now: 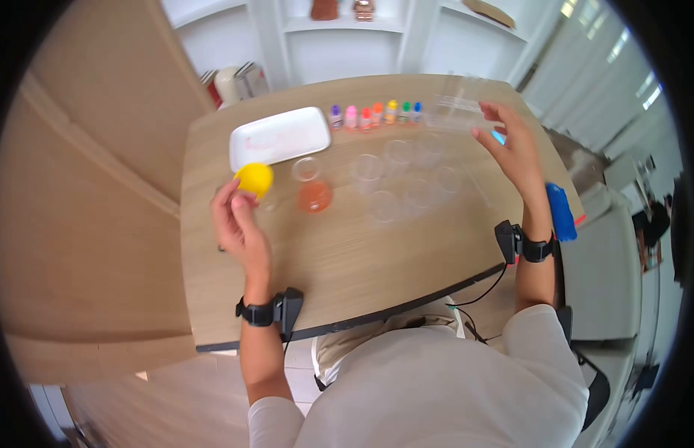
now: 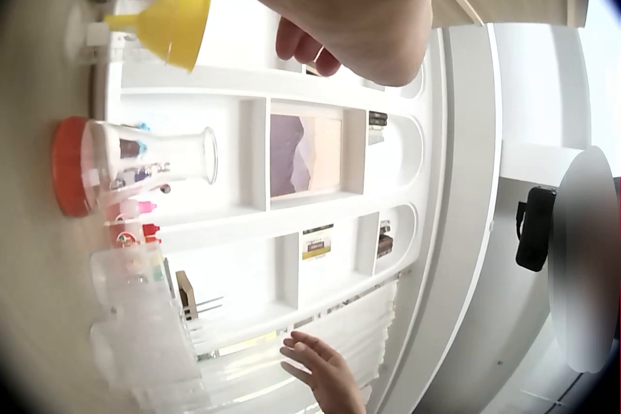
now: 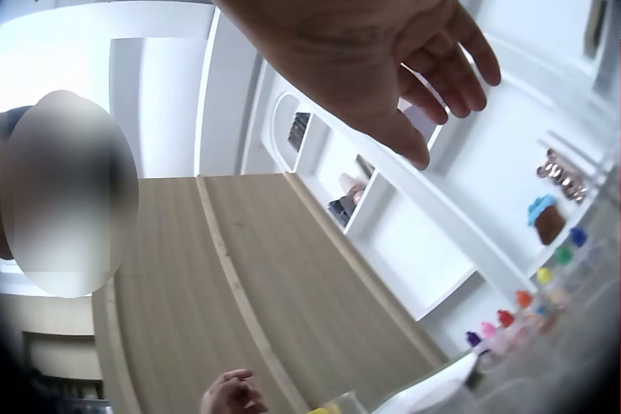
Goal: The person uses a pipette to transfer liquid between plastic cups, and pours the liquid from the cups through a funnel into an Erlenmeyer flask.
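My left hand (image 1: 241, 224) is raised at the table's left side beside a yellow funnel (image 1: 255, 181). In the left wrist view the funnel (image 2: 179, 28) stands in a small clear vessel (image 2: 89, 33), apart from the hand, whose fingers are loosely bent around nothing. A clear conical flask (image 2: 146, 154) with orange-red liquid in its base stands just right of the funnel. My right hand (image 1: 513, 145) hovers above the far right of the table, fingers spread and holding nothing, near a clear plastic stand (image 1: 455, 112).
A white tray (image 1: 280, 140) lies at the back left. Several small dropper bottles (image 1: 366, 118) with coloured caps line the back. Several clear cups (image 1: 368, 168) stand mid-table. A blue item (image 1: 561, 211) lies at the right edge.
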